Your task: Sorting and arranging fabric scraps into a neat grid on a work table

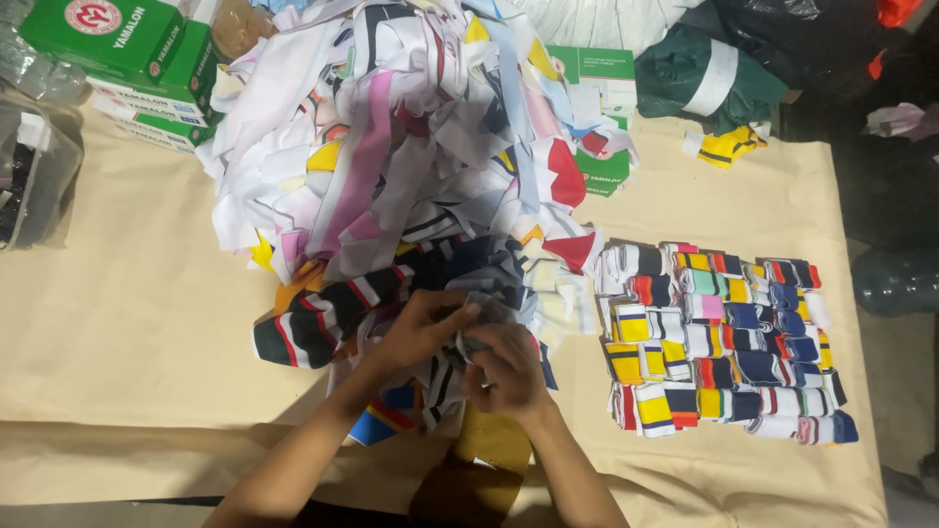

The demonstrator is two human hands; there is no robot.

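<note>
Folding a small striped cloth piece (476,328), by the look of it: both hands meet at the near edge of the big loose heap of striped fabric strips (411,147). Left hand (423,328) fingers (460,313) pinch the top of the piece, right hand (506,372) fingers curl closed round its lower part; the piece sits between the two hands, touching both.

Judged step: mid-fold, one strip out of the heap. Next move likely calls for squaring the fold and keeping hold so it does not spring open. The stack of folded pieces (722,342) lies in tidy rows to the right of the fingers, well apart from them.

Packages: green-and-white flat boxes (127,59) stacked far up-left of the fingers, round red-white mark on the top lid. Another green-white box (597,117) half buried beyond the heap, up-right. Clear plastic bag (34,176) far left. All on the tan-covered counter (127,323).
</note>
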